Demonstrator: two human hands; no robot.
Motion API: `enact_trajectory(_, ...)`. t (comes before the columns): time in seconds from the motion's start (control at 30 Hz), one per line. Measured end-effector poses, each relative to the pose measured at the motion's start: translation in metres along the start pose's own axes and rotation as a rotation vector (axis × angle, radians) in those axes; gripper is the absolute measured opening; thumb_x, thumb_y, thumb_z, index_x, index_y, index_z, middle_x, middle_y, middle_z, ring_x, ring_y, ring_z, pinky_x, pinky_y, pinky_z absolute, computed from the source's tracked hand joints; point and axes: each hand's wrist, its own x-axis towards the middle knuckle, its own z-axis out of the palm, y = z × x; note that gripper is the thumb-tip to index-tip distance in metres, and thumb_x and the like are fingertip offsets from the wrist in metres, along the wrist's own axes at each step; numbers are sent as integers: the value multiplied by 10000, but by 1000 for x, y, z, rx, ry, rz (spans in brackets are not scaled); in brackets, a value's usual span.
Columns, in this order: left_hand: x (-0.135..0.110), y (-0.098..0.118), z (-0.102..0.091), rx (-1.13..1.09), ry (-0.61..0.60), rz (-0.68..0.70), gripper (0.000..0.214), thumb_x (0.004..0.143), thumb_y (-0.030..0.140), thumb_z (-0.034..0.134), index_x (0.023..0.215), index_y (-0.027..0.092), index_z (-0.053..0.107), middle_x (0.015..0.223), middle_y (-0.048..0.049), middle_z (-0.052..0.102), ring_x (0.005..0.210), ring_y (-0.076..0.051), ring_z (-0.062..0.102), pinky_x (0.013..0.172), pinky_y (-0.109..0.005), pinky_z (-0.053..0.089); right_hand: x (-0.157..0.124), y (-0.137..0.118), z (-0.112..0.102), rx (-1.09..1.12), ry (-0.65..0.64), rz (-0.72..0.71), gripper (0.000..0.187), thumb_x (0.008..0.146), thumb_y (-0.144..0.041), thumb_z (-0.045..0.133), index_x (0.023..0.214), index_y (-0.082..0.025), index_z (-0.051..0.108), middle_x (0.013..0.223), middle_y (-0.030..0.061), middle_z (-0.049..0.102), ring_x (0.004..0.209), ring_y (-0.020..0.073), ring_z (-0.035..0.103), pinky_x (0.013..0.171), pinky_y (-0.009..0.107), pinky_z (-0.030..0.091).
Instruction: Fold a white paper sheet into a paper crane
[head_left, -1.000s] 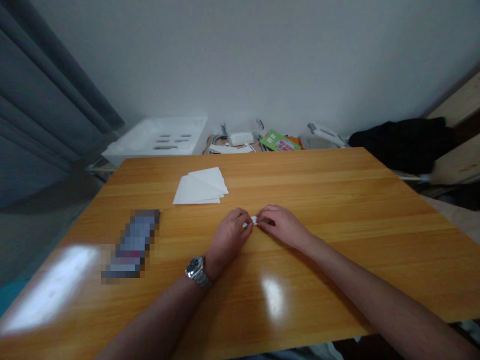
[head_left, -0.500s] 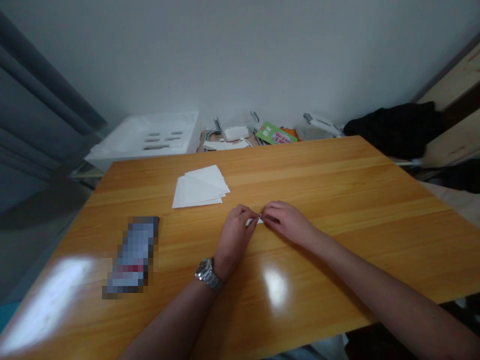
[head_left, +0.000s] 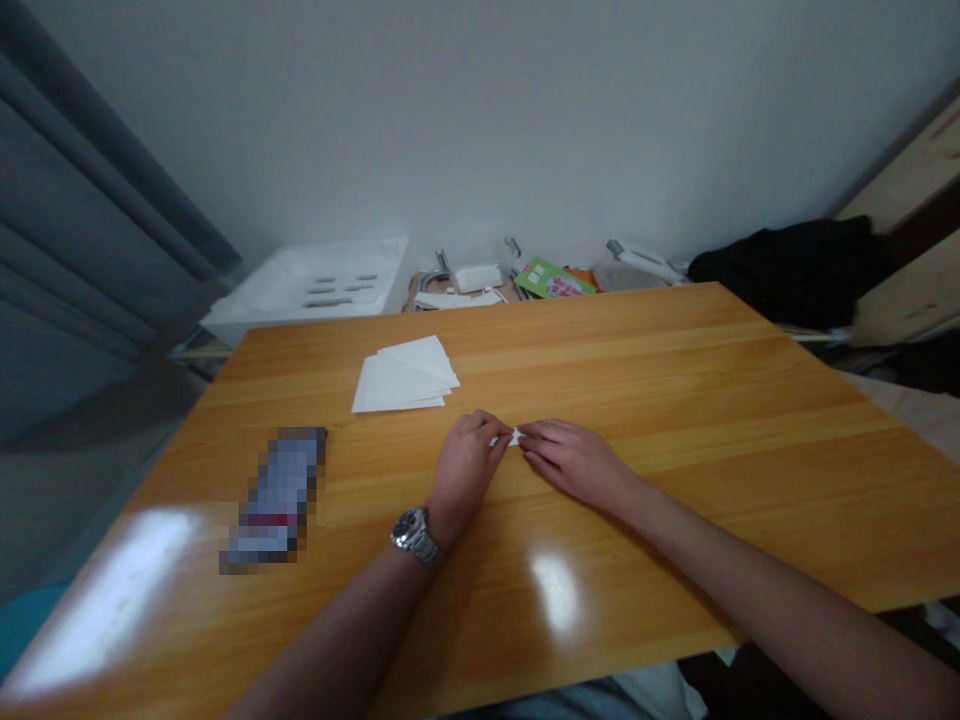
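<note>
A small white piece of folded paper (head_left: 514,437) lies on the wooden table (head_left: 637,360), mostly covered by my fingers. My left hand (head_left: 466,462), with a metal watch (head_left: 416,537) on the wrist, pinches its left side between thumb and fingers. From the other side my right hand (head_left: 574,458) holds the paper's right end, its fingers pressed together and stretched low over the tabletop. Both sets of fingertips nearly meet. Beyond my left hand rests a loose stack of white paper sheets (head_left: 407,375).
A blurred-out phone-like object (head_left: 277,500) lies at the left of the table. Past the far edge are a white foam tray (head_left: 315,280), a green booklet (head_left: 553,280) and a dark cloth (head_left: 787,270). A grey curtain (head_left: 90,200) hangs at left.
My right fingers have flattened and straightened against the paper, lower than before. My left hand keeps its pinch. The whole view has tilted slightly.
</note>
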Motion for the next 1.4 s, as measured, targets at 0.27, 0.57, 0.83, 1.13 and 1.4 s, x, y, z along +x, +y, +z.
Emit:
enact_trajectory(0.27, -17, 9, -14, 337, -127, 245, 255, 1038, 246, 482, 1243, 181, 619, 1180, -105, 674, 1032, -232, 636, 907, -380, 515, 0, 7, 6, 30, 28, -33, 278, 1037, -214, 474, 1195, -173, 699, 1161, 128, 724, 1084, 251, 664, 954, 443, 569)
enact_trajectory(0.57, -27, 2, -20, 412, -188, 331, 376, 1035, 244, 476, 1388, 126, 526, 1335, -125, 624, 1176, -255, 594, 1045, -393, 469, -4, 15, 13, -45, 32, -137, 289, 1024, -177, 488, 1235, -133, 681, 1218, 159, 709, 1148, 265, 655, 1011, 467, 554)
enact_trajectory(0.83, -29, -2, -26, 424, -213, 358, 401, 1052, 254, 421, 1425, 148, 522, 1407, -109, 596, 1278, -243, 553, 1186, -447, 342, -3, 15, 7, -70, -2, -132, 288, 1023, -171, 479, 1230, -169, 679, 1218, 138, 697, 1115, 255, 653, 976, 451, 573)
enact_trajectory(1.13, -39, -18, -43, 478, -193, 362, 429, 1041, 234, 423, 1457, 191, 517, 1523, -111, 508, 1438, -272, 432, 1238, -513, 249, -8, 8, 3, -109, -53, -105, 346, 1023, -225, 478, 1313, -121, 635, 1323, 169, 651, 1215, 278, 614, 1062, 476, 528)
enact_trajectory(1.4, -35, -17, -40, 433, -256, 395, 440, 1041, 265, 441, 1466, 168, 500, 1490, -116, 541, 1353, -261, 524, 1175, -447, 384, -12, 6, 11, -105, -13, -67, 365, 1022, -220, 477, 1324, -98, 641, 1350, 183, 645, 1262, 289, 605, 1099, 473, 510)
